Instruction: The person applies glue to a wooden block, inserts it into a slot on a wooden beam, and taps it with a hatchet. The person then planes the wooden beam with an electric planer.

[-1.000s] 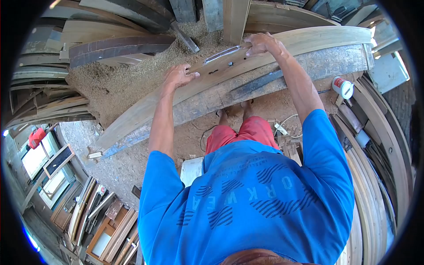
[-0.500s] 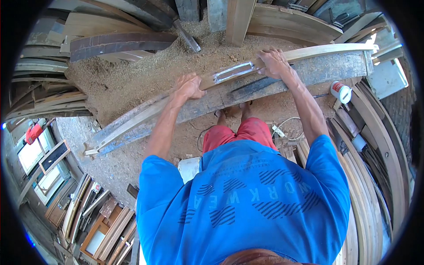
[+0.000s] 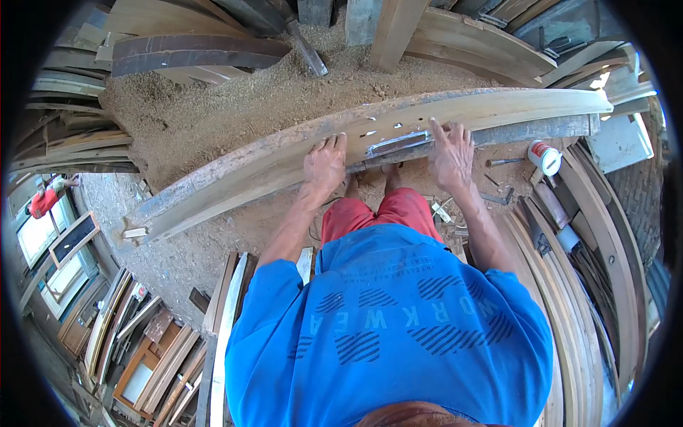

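One plank (image 3: 249, 169) rolled since last frame: broad face up, single slot (image 3: 398, 144) now body-side. Left hand (image 3: 325, 167) and right hand (image 3: 452, 158) touch it mid-frame, can't tell if gripping

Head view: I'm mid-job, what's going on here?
The person's left hand and right hand are both on a long wooden board that lies over a weathered support. A pale-edged rectangle on the board shows between the hands, its right end close to the right hand, with small holes nearby. No tool shows in either hand.
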